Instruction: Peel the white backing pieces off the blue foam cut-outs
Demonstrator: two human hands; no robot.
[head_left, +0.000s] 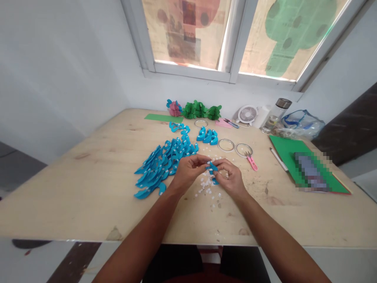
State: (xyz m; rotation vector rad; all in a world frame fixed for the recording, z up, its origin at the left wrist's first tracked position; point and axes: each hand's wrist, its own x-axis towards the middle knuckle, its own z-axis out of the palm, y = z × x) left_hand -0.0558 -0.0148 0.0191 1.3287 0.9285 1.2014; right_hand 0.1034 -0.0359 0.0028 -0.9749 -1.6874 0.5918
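Both hands meet over the middle of the table around one blue paper cutout [213,167]. My left hand [191,169] pinches its left side between thumb and fingers. From the other side my right hand [230,177] grips it, closed in the same way. Part of the cutout is hidden by the fingers. Beside my left hand spreads a pile of curved blue paper pieces [159,163] bearing small white squares. Tiny white paper bits [207,188] lie scattered beneath the hands. Behind them sits a smaller group of blue pieces [207,136].
Pink-handled thread snips [251,162] lie by two metal rings [226,145]. Green paper figures [202,110], a small white fan [247,114] and a glass bottle [275,114] line the wall. To the right are a white pen [278,159] and a green sheet [288,147] with a blurred object on it.
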